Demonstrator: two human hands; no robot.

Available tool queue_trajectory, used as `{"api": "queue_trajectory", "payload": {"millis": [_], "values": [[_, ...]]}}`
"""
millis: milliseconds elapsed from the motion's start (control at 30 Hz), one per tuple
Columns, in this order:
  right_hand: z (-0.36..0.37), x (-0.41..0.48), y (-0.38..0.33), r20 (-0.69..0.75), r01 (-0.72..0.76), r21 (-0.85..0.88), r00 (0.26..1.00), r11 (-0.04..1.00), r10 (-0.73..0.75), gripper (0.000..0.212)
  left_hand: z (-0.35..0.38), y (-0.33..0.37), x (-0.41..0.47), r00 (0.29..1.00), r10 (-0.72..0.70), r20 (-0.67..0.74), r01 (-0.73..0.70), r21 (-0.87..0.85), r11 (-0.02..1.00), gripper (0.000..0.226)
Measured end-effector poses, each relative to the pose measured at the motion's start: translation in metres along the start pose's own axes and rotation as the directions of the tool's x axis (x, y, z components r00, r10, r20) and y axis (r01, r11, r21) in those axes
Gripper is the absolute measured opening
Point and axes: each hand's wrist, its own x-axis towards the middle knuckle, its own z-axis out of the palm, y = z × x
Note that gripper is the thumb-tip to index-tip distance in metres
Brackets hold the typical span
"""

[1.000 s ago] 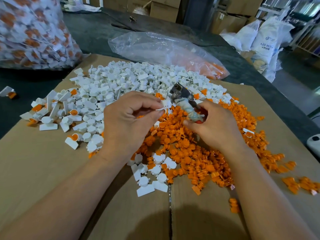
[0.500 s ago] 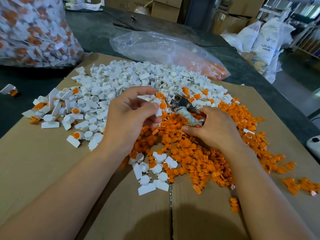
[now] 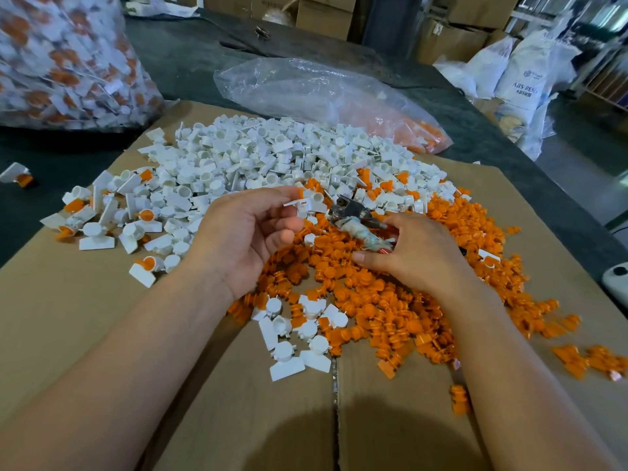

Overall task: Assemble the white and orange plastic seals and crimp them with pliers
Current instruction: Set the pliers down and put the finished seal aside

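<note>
My left hand [image 3: 244, 236] pinches a white seal body [image 3: 303, 206] between thumb and fingertips, just above the orange pile. My right hand [image 3: 413, 254] grips the handles of the pliers [image 3: 353, 220], whose metal jaws point left towards that white piece, a short gap away. A heap of white seal bodies [image 3: 258, 158] covers the far part of the cardboard [image 3: 85, 317]. Orange inserts [image 3: 373, 300] are heaped under and in front of both hands. A few assembled white and orange seals [image 3: 146, 215] lie at the left edge of the white heap.
A large clear bag of assembled seals [image 3: 61, 59] stands at the far left. A nearly flat clear bag with some orange parts [image 3: 326, 100] lies behind the white heap. One stray seal [image 3: 17, 173] sits on the dark table. Sacks and cartons stand at the back right.
My left hand has turned palm-up and now pinches a plain white piece. The pliers dropped lower towards the orange pile, with the right hand still on them.
</note>
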Motion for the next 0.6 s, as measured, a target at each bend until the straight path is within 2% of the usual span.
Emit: {"api": "queue_trajectory", "payload": {"millis": [600], "values": [[-0.0011, -0.0013, -0.0024, 0.012, 0.016, -0.006, 1.0, 1.0, -0.016, 0.077, -0.0002, 0.0007, 0.0016, 0.999, -0.03, -0.034, 0.03, -0.017, 0.999, 0.012]]}}
